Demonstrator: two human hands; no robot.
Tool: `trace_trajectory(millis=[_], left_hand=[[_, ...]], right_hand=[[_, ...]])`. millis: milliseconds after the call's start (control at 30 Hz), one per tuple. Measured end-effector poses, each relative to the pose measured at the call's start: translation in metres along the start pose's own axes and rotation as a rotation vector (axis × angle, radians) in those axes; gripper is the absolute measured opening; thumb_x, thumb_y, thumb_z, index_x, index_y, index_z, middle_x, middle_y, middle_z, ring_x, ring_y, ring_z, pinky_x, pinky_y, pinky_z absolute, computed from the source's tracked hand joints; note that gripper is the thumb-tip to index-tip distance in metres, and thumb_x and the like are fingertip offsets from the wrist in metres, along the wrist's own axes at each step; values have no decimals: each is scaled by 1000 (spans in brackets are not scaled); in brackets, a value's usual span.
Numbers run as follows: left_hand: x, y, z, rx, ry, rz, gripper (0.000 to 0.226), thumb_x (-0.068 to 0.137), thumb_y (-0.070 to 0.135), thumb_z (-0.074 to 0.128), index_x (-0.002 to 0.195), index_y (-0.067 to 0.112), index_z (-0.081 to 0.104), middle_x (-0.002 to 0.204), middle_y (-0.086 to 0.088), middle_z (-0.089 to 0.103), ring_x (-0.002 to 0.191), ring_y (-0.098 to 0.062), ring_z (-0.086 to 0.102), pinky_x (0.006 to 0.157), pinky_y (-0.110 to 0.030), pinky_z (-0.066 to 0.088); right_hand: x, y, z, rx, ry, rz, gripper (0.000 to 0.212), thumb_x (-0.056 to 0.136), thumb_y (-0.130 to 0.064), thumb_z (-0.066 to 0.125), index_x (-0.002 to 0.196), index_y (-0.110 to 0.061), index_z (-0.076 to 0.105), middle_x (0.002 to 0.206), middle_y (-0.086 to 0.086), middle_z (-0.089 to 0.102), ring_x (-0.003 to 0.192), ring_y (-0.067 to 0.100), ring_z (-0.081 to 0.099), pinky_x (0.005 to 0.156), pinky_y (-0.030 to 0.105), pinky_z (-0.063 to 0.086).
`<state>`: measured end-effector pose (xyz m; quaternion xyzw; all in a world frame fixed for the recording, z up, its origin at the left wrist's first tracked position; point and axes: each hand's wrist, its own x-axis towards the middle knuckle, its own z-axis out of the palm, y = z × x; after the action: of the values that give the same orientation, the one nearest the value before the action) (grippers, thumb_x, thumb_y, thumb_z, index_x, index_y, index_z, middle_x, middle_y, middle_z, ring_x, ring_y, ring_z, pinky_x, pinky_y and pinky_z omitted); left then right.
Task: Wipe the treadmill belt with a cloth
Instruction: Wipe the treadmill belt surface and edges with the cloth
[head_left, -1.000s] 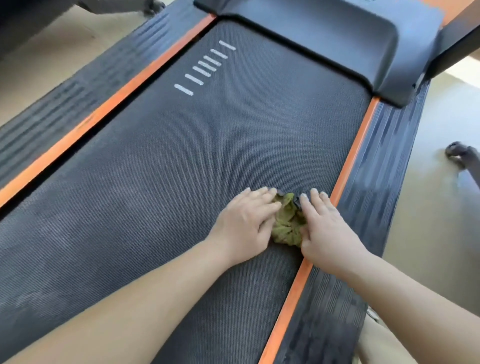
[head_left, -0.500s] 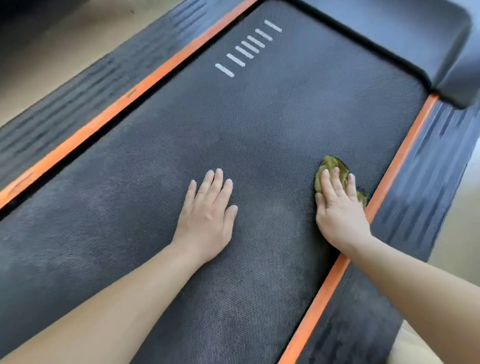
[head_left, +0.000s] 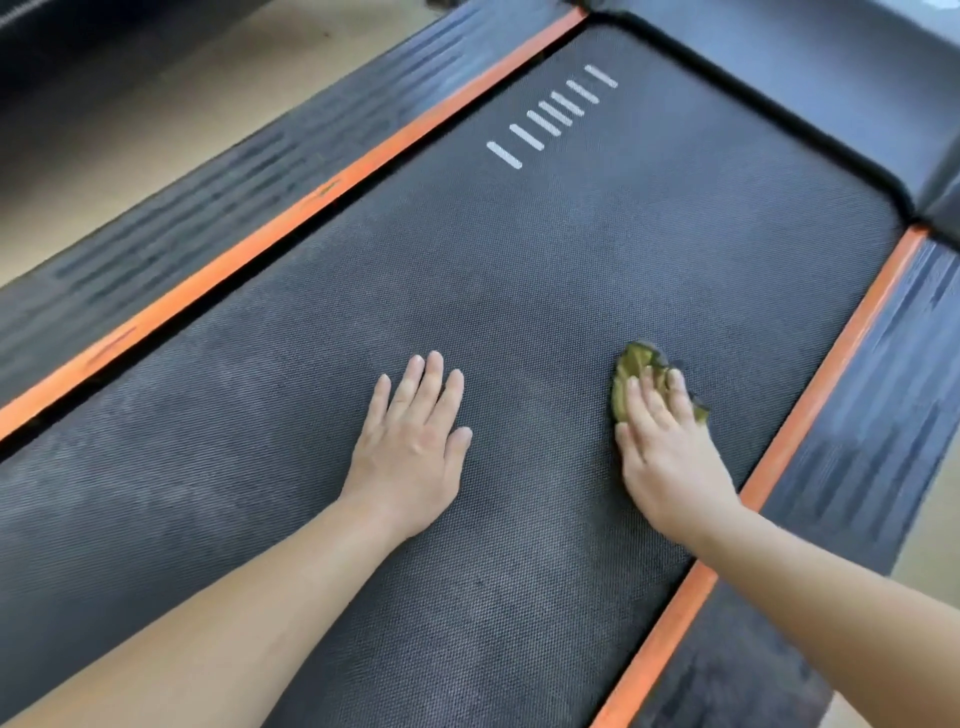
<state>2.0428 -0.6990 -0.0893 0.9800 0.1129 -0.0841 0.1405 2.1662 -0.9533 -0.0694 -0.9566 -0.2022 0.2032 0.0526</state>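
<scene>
The dark textured treadmill belt (head_left: 519, 291) fills most of the head view. A small crumpled olive-green cloth (head_left: 631, 366) lies on the belt toward its right side. My right hand (head_left: 665, 447) presses flat on the cloth with straight fingers, covering its near part. Flat on the bare belt to the left rests my left hand (head_left: 415, 441), fingers spread, holding nothing and well apart from the cloth.
Orange strips (head_left: 291, 218) and ribbed black side rails (head_left: 862, 415) border the belt on both sides. White dash marks (head_left: 550, 114) sit near the far end. The black motor cover (head_left: 831, 78) rises at the top right. Beige floor (head_left: 119, 135) lies beyond the left rail.
One second ago both hands were together on the cloth by the right strip. My left hand has since moved left onto the bare belt, and my right hand has slid the cloth away from the strip.
</scene>
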Motion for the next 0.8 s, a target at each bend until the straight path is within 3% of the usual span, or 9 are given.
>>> trace_trajectory(millis=[133, 200, 300, 400, 467, 533, 667, 733, 800], left_hand=[[-1, 0, 0, 48, -22, -11, 65, 107, 49, 20, 163, 23, 2, 170, -1, -11, 156, -18, -16, 127, -47, -3], [0, 0, 0, 73, -33, -17, 65, 107, 49, 17, 163, 24, -3, 170, 0, -14, 155, -18, -18, 127, -47, -4], [1, 4, 0, 83, -44, -39, 65, 106, 50, 16, 163, 25, -4, 169, 0, -16, 155, -18, -20, 127, -46, -4], [0, 3, 0, 86, -61, -51, 64, 107, 50, 14, 162, 26, -7, 169, 1, -20, 154, -17, -23, 127, -46, -6], [-1, 2, -1, 94, -62, -49, 64, 107, 51, 13, 161, 27, -10, 168, 2, -23, 153, -15, -26, 126, -44, -8], [-1, 0, -1, 87, -60, -39, 64, 107, 52, 13, 161, 27, -10, 167, 3, -23, 152, -15, -26, 126, -44, -10], [-2, -3, 0, 99, -33, -17, 65, 106, 53, 14, 162, 28, -6, 169, 3, -19, 154, -14, -22, 127, -43, -7], [-2, -5, -1, 86, -52, -17, 65, 106, 54, 12, 162, 29, -9, 168, 4, -21, 153, -13, -25, 126, -43, -9], [-2, -3, -1, 67, -64, -25, 64, 106, 54, 12, 161, 29, -12, 167, 4, -24, 151, -13, -29, 126, -43, -11]], right_hand=[[-36, -39, 8, -20, -223, -482, 71, 99, -53, 1, 163, -24, 7, 167, -16, -6, 151, 10, -28, 126, 39, -7], [-33, -31, 12, -123, -178, -600, 67, 102, -49, 5, 163, -23, 14, 169, -13, 2, 154, 13, -20, 127, 42, 2], [-5, 3, 1, -166, 9, -263, 60, 106, -39, 20, 160, -13, 26, 169, -1, 18, 157, 21, -7, 125, 52, 14], [17, 26, -17, -105, -5, 62, 59, 106, -34, 29, 159, -8, 23, 170, 5, 13, 157, 25, -7, 123, 57, 11], [12, 19, -13, -49, 15, 1, 60, 106, -38, 22, 160, -11, 22, 170, 4, 11, 156, 22, -10, 124, 51, 2], [-8, -10, 2, -59, -17, -241, 65, 100, -40, 14, 160, -16, 25, 169, -1, 20, 157, 21, -6, 126, 45, -4], [-55, -49, 34, -139, -104, -746, 56, 101, -34, 33, 154, -15, 41, 164, -2, 33, 156, 26, 13, 123, 51, 20], [-41, -29, 29, -181, -15, -646, 56, 98, -28, 40, 151, -11, 45, 159, 3, 41, 155, 28, 18, 116, 52, 30], [-20, 2, 12, -128, 63, -291, 56, 101, -24, 36, 154, -7, 37, 163, 8, 34, 156, 29, 9, 113, 59, 37]])
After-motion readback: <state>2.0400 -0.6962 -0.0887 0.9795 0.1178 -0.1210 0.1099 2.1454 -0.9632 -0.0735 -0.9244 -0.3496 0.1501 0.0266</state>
